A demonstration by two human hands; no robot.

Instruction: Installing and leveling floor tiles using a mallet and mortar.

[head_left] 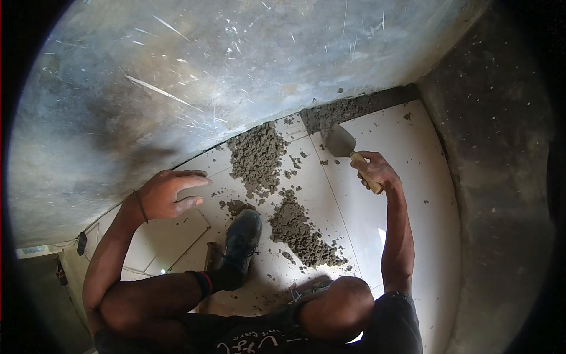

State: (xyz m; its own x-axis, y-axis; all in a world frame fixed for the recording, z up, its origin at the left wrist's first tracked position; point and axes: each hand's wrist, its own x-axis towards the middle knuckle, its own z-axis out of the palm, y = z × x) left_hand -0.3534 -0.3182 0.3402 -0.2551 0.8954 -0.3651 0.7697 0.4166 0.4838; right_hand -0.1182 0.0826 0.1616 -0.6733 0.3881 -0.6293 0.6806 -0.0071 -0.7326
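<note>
My right hand (377, 170) is closed around the wooden handle of a trowel (341, 141). The trowel's blade points up and left, at the near edge of a strip of wet mortar (354, 108) that runs along the foot of the wall. My left hand (171, 193) holds nothing; its fingers are apart, and it hovers by the wall to the left of a heap of crumbly grey mortar (257, 156). A second heap of mortar (300, 231) lies nearer to me, right of my shoe.
Pale floor tiles (392, 147) spread around me, strewn with mortar crumbs. A stained grey wall (236, 65) rises ahead, and a darker wall (495, 165) meets it at the right corner. My shoe (242, 239) stands between my arms. Loose tiles (171, 242) lie at the left.
</note>
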